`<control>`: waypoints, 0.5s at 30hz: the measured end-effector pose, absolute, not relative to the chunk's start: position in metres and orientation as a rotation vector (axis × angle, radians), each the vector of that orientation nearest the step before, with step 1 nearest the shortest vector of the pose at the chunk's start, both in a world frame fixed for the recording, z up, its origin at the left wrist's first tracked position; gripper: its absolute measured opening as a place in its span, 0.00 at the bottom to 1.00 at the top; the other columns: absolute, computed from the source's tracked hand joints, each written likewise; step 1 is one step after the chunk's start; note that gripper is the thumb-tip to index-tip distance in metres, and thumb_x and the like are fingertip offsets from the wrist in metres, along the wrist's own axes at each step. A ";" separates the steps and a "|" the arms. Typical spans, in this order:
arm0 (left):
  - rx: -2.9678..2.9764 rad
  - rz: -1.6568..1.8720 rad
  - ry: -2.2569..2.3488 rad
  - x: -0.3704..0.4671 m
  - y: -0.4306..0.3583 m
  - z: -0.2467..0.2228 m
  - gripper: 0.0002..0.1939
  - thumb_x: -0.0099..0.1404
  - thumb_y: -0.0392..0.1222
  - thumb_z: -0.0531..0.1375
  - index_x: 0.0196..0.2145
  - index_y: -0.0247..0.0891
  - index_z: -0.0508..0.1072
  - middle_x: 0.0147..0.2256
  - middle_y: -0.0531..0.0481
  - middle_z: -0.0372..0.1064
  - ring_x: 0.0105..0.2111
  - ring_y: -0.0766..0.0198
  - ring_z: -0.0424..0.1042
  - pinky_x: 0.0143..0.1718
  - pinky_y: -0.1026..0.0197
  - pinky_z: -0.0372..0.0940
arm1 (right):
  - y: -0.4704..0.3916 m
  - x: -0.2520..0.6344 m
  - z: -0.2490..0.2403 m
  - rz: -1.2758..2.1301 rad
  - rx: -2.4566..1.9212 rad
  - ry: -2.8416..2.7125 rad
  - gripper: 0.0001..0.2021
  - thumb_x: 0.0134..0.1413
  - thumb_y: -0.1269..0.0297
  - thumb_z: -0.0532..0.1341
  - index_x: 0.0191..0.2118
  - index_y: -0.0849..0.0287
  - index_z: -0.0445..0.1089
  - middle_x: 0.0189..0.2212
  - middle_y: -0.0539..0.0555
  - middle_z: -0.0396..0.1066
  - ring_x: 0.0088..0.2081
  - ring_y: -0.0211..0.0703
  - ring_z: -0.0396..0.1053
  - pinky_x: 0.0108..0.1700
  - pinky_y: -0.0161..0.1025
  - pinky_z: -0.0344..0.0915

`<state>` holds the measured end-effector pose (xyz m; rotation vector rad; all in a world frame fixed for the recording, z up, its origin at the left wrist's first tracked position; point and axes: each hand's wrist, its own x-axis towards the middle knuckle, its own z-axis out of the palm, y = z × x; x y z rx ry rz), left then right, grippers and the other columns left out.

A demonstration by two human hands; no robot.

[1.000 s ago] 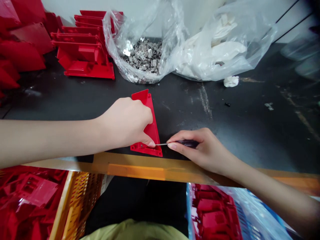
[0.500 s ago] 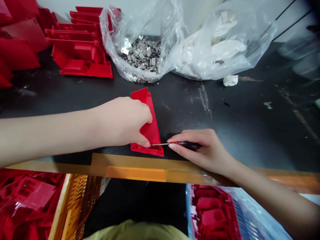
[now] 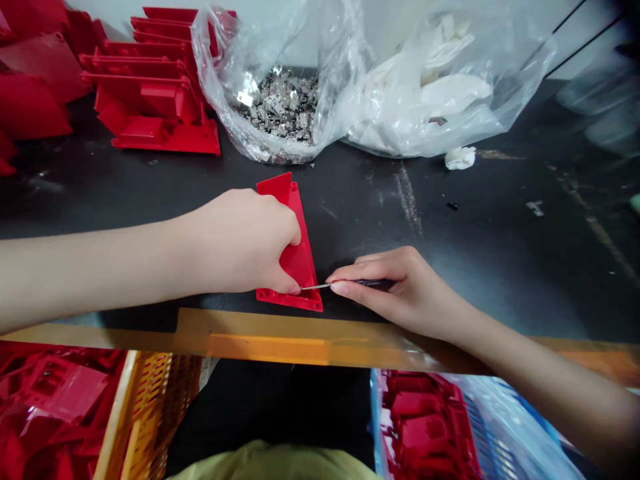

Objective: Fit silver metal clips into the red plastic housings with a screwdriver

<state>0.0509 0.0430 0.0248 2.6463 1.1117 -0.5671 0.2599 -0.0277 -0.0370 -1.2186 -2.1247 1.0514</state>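
Note:
A red plastic part [image 3: 303,263] lies on the black tabletop near its front edge. Across it lies my left hand [image 3: 250,240], gripping it, with the thumb pressed down by the lower rim. My right hand [image 3: 400,287] pinches the dark handle of a screwdriver [image 3: 316,287]. Its thin metal shaft points left, and the tip meets the red part right beside my left thumb. Whether a small piece sits under that thumb is hidden.
A clear bag of small metal clips [image 3: 285,107] stands at the back, with a bag of white pieces [image 3: 440,100] beside it. Red parts [image 3: 155,113] stand stacked at the back left. Below the edge are a yellow crate [image 3: 150,400] and a blue crate [image 3: 490,427] with red parts.
My right hand has tilted a little, its knuckles higher, and its fingers have shifted slightly left along the screwdriver. My left hand keeps its hold on the red part. The whole view has shifted slightly.

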 end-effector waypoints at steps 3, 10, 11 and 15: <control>2.660 -0.620 1.077 0.052 0.045 0.027 0.21 0.52 0.61 0.59 0.32 0.41 0.76 0.31 0.48 0.73 0.33 0.54 0.72 0.38 0.56 0.60 | -0.026 0.260 -0.037 1.059 -1.228 -2.126 0.09 0.58 0.63 0.61 0.37 0.60 0.78 0.28 0.51 0.77 0.26 0.33 0.69 0.28 0.31 0.61; 2.731 -0.685 1.054 0.056 0.041 0.028 0.24 0.54 0.63 0.57 0.33 0.38 0.76 0.33 0.45 0.74 0.31 0.53 0.72 0.32 0.57 0.61 | -0.027 0.263 -0.047 0.964 -1.109 -2.167 0.08 0.59 0.65 0.60 0.37 0.60 0.77 0.30 0.52 0.77 0.28 0.33 0.70 0.31 0.31 0.62; 2.738 -0.698 1.059 0.057 0.040 0.028 0.24 0.54 0.62 0.57 0.34 0.38 0.76 0.33 0.44 0.74 0.31 0.53 0.72 0.32 0.58 0.61 | -0.027 0.263 -0.048 0.959 -1.106 -2.166 0.08 0.59 0.65 0.60 0.37 0.60 0.77 0.30 0.52 0.77 0.28 0.33 0.70 0.31 0.31 0.62; 2.729 -0.729 1.064 0.059 0.040 0.030 0.24 0.54 0.61 0.58 0.35 0.38 0.76 0.34 0.44 0.74 0.32 0.53 0.72 0.32 0.58 0.61 | -0.027 0.264 -0.046 0.967 -1.117 -2.179 0.09 0.60 0.64 0.60 0.38 0.60 0.77 0.27 0.50 0.75 0.25 0.32 0.67 0.30 0.31 0.59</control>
